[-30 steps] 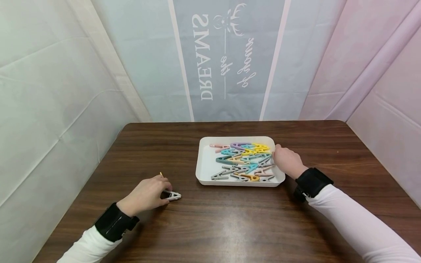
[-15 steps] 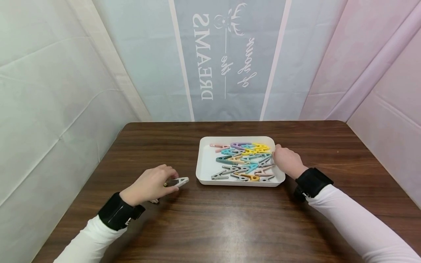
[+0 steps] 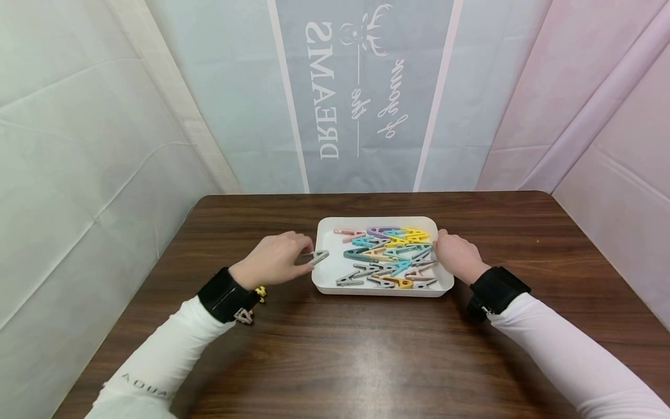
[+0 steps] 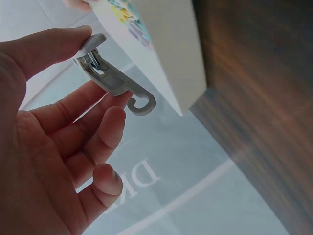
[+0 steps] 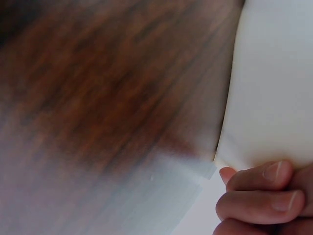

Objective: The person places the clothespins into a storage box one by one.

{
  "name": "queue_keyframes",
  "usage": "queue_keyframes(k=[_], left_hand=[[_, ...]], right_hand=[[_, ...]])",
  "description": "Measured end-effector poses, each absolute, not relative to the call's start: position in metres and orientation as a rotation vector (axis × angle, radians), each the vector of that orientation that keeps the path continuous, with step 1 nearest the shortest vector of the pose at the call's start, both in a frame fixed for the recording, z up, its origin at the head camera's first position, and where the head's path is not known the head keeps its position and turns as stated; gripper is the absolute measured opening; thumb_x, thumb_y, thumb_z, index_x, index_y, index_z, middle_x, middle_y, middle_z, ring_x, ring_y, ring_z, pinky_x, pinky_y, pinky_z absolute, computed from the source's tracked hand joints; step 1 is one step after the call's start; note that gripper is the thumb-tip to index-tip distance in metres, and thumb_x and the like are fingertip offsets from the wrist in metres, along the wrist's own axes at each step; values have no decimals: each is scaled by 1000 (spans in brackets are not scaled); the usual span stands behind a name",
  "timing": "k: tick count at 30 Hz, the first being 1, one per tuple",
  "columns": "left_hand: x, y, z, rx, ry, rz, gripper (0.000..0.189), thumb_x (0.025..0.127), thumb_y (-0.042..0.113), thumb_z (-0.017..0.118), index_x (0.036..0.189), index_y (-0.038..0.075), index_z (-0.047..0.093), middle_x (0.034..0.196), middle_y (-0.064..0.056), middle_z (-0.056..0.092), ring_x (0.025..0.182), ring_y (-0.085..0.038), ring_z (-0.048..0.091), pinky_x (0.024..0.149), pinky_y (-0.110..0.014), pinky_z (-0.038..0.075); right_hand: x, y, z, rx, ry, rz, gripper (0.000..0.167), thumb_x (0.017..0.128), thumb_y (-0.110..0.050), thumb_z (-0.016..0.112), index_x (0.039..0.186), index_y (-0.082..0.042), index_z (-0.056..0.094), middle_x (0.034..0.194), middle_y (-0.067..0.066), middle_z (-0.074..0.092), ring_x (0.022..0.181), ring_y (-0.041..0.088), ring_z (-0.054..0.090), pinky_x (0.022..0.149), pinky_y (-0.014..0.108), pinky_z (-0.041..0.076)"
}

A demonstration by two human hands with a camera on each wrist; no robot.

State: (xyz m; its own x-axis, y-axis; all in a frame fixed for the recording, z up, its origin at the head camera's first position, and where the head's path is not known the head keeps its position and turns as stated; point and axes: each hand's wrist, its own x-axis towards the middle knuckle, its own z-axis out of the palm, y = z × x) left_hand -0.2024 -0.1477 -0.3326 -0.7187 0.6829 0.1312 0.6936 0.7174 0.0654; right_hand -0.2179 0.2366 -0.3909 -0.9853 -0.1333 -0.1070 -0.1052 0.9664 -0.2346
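My left hand (image 3: pixel 274 259) pinches a grey clothespin (image 4: pixel 115 81) between thumb and fingers, its tip overlapping the left rim of the white tray (image 3: pixel 325 276) in the head view. A small hook at one end of this clothespin shows in the left wrist view. Spread over the tray are several clothespins (image 3: pixel 389 254) in grey, yellow, blue, purple, pink and green. At the tray's right side, my right hand (image 3: pixel 459 256) grips the edge. Curled fingers (image 5: pixel 259 205) lie against the tray's outer wall in the right wrist view.
On the brown wooden table (image 3: pixel 366 355), a yellow clothespin (image 3: pixel 262 294) and a light grey clothespin (image 3: pixel 243 316) lie beside my left wrist, partly hidden by its black band (image 3: pixel 225 295). A printed cloth (image 3: pixel 361 105) hangs behind the table.
My left hand has lifted the grey clothespin off the table and carried it right and away from me to the tray, uncovering other clothespins behind it. The right hand and tray stay put.
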Motion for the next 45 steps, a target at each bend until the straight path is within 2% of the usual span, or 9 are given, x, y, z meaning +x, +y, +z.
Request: queue_keyframes(k=[7, 18, 25, 32, 38, 45], left_hand=[[-231, -122, -326, -1174, -2873, -34, 25, 87, 32, 73, 93, 10, 63, 75, 5, 53, 65, -11, 48, 55, -27, 41], [-262, -84, -329, -1199, -2980, 271, 21, 91, 31, 68, 99, 12, 65, 80, 1, 61, 73, -15, 55, 63, -31, 46], [-267, -68, -336, -1190, -3005, 461, 19, 92, 31, 67, 94, 12, 65, 79, 0, 62, 74, -16, 59, 64, -31, 48], [-275, -60, -349, -1145, -3074, 524, 23, 91, 33, 67, 101, 12, 67, 86, 0, 67, 74, -13, 58, 67, -29, 49], [-274, -54, -353, -1131, -3090, 518, 30, 89, 34, 70, 109, 11, 68, 96, -2, 69, 81, -15, 60, 75, -31, 49], [-272, -49, -355, -1172, -3099, 534, 25, 90, 33, 69, 106, 13, 67, 94, -1, 67, 77, -15, 55, 73, -29, 45]], right_hand=[[-217, 236, -391, -178, 2976, -367, 28, 103, -11, 41, 108, 17, 45, 66, 14, 53, 57, 26, 54, 50, 38, 44], [-218, 238, -393, -175, 2987, -378, 28, 103, -11, 42, 107, 16, 45, 67, 14, 53, 58, 26, 55, 50, 39, 44], [-218, 238, -395, -173, 2979, -380, 28, 103, -11, 42, 107, 16, 45, 67, 14, 53, 58, 25, 54, 50, 38, 44], [-220, 240, -395, -185, 2992, -376, 28, 103, -11, 41, 107, 16, 45, 67, 14, 53, 58, 26, 55, 51, 39, 45], [-220, 239, -394, -185, 3001, -360, 28, 103, -11, 42, 107, 16, 45, 68, 15, 54, 59, 26, 57, 51, 41, 46], [-221, 239, -394, -173, 3000, -358, 28, 102, -11, 42, 108, 16, 46, 68, 15, 54, 59, 26, 56, 51, 40, 46]])
